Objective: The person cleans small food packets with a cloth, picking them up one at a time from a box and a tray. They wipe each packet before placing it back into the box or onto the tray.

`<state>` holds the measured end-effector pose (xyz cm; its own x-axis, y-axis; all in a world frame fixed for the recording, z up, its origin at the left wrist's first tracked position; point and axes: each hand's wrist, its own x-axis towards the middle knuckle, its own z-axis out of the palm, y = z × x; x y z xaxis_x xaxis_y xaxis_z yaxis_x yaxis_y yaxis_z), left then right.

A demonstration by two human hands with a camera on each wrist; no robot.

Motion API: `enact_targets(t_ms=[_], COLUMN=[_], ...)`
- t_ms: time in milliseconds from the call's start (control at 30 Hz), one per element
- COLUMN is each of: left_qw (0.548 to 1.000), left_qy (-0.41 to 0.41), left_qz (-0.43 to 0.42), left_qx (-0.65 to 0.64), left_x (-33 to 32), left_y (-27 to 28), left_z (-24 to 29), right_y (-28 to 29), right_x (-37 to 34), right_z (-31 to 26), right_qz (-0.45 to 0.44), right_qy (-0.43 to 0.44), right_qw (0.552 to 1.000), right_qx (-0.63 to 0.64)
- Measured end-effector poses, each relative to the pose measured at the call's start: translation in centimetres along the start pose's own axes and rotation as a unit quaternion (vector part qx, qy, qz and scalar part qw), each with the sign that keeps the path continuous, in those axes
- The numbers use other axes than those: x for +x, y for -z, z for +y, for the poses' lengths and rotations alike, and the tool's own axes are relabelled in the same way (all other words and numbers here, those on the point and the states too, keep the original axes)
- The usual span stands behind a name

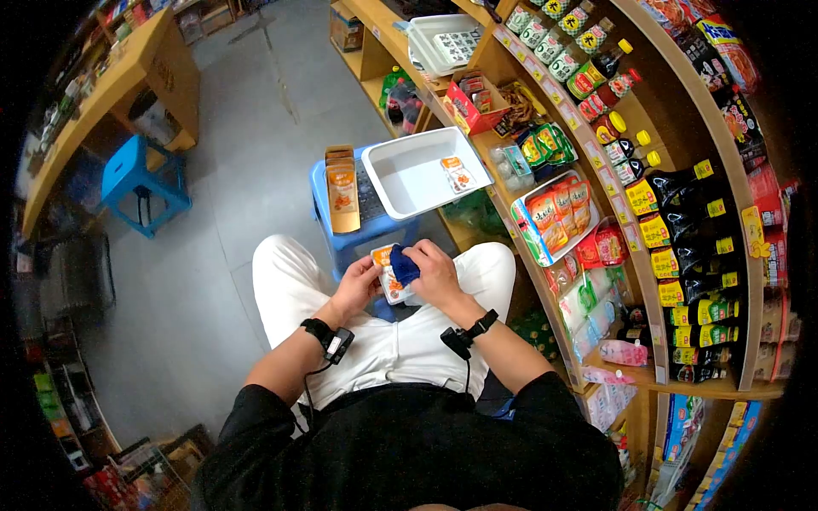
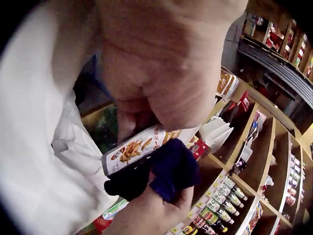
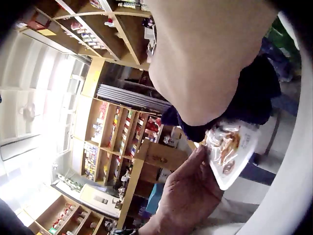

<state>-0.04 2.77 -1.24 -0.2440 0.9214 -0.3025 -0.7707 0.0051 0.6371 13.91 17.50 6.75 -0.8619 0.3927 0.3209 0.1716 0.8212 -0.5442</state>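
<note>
My left hand (image 1: 357,287) pinches a white and orange food packet (image 1: 383,261) by its edge, low above my lap. In my right hand (image 1: 434,274) is a bunched dark blue cloth (image 1: 404,266), pressed against the packet's face. The left wrist view shows the cloth (image 2: 174,169) overlapping the packet (image 2: 134,151), which has a food picture on it. From the right wrist, the packet (image 3: 229,152) looks like a clear-fronted pouch with a pale border, its edge between the left thumb and fingers.
A blue stool (image 1: 322,200) in front bears an open orange carton (image 1: 343,192) and a white tub (image 1: 396,183) with a similar packet (image 1: 460,175) inside. Shelves of bottles (image 1: 682,230) and packaged goods stand close on the right. Another blue stool (image 1: 136,183) stands at the left.
</note>
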Motion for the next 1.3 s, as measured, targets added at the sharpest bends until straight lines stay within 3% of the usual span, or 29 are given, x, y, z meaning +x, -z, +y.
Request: enact_targets(t_ms=[167,300,500,600,633,700,800,867,933,1067,1100,1167,1300], left_qw=[0.995,0.995,0.997,0.996,0.995,0.996,0.995,0.994,0.990,0.964,0.969,0.978,0.988], left_qy=[0.033,0.039,-0.037,-0.038,-0.025,-0.029,-0.033,-0.052,-0.064,-0.121,-0.119,-0.106,-0.093], left_qz=[-0.027,-0.023,0.028,0.048,0.063,0.073,0.095,0.093,0.118,0.204,0.189,0.166,0.120], left_qx=[0.093,0.084,-0.064,-0.069,-0.071,-0.048,-0.016,-0.029,0.032,0.119,0.108,0.072,-0.038], left_x=[-0.4,0.0,0.0,-0.5,-0.7,-0.3,-0.4,-0.1,0.1,0.6,0.6,0.4,-0.6], left_y=[-0.1,1.1,0.1,-0.5,-1.2,-1.3,-2.6,-3.8,-3.7,-4.7,-4.6,-4.4,-6.5], left_z=[-0.1,-0.5,2.2,3.8,4.4,4.3,3.9,3.6,3.3,2.2,2.1,1.9,2.7], right_y=[-1.0,-0.9,-0.7,-1.2,-1.3,-1.5,-1.8,-2.5,-2.3,-1.8,-2.0,-2.3,-2.0], right_x=[0.7,1.1,0.6,0.3,0.3,0.3,0.4,0.5,0.8,1.1,1.1,1.1,1.3], right_z=[-1.2,-1.6,1.3,3.3,3.4,3.2,1.9,1.4,0.0,-1.1,-1.0,-0.8,-1.1], right_qz=[-0.033,-0.051,0.026,0.005,0.006,0.012,-0.009,-0.012,-0.001,0.007,0.008,0.043,0.075], right_qy=[0.050,0.058,-0.104,-0.272,-0.271,-0.282,-0.246,-0.228,-0.251,-0.233,-0.232,-0.210,-0.207], right_qw=[0.998,0.997,0.992,0.932,0.932,0.873,0.858,0.882,0.849,0.878,0.878,0.920,0.927], right_qx=[0.006,0.001,0.065,0.239,0.239,0.398,0.452,0.413,0.464,0.417,0.418,0.327,0.304])
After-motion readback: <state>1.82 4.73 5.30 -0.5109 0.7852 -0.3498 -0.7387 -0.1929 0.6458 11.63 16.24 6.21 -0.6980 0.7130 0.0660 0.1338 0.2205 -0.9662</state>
